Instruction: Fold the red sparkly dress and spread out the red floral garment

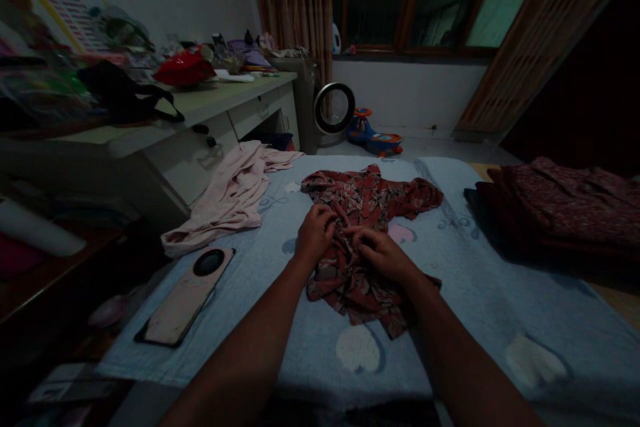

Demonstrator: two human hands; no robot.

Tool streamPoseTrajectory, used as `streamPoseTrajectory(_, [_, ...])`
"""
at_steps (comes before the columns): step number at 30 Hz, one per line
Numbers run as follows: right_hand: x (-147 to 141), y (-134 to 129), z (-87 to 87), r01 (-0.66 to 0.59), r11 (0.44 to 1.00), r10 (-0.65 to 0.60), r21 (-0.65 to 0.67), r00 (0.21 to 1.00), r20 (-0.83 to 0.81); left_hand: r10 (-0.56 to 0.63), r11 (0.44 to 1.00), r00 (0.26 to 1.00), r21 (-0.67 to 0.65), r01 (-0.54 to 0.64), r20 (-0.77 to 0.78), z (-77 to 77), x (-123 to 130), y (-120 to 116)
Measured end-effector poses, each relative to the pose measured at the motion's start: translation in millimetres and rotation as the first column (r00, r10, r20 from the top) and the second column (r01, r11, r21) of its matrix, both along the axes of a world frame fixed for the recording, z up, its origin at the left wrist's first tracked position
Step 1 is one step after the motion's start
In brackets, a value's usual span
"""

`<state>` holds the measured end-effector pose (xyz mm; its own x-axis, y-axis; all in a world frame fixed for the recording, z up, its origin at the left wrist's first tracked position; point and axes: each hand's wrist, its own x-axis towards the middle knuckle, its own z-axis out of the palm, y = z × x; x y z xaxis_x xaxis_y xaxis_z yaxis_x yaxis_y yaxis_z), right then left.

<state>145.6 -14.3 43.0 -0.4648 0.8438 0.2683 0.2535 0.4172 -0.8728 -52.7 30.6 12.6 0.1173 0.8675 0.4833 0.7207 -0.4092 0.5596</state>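
A crumpled red patterned garment [370, 203] lies on a light blue cloth with heart shapes [480, 320]. My left hand [316, 233] is at the garment's left middle, its fingers curled in a pinch on the fabric. Close by on the right, my right hand [383, 250] pinches the same garment near its centre, thumb and index finger together. The fabric between both hands is bunched, and part of it is hidden under my right forearm.
A pink garment [233, 193] lies at the cloth's left edge, above a phone [187, 297]. Folded dark red clothes [575, 207] are stacked at the right. A cluttered desk [200, 107] stands at the left; a toy car [373, 137] is on the floor behind.
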Motion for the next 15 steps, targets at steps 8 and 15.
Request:
streamPoseTrajectory(8, [-3.3, 3.9, -9.6, 0.069, 0.997, -0.072, 0.039, 0.994, 0.087, 0.072, 0.997, 0.991, -0.026, -0.076, -0.114, 3.3, 0.0, -1.5])
streamPoseTrajectory(15, [0.5, -0.2, 0.3, 0.158, 0.979, -0.175, -0.126, 0.975, -0.137, 0.077, 0.992, 0.966, -0.076, -0.099, -0.249, 3.6, -3.5, -4.4])
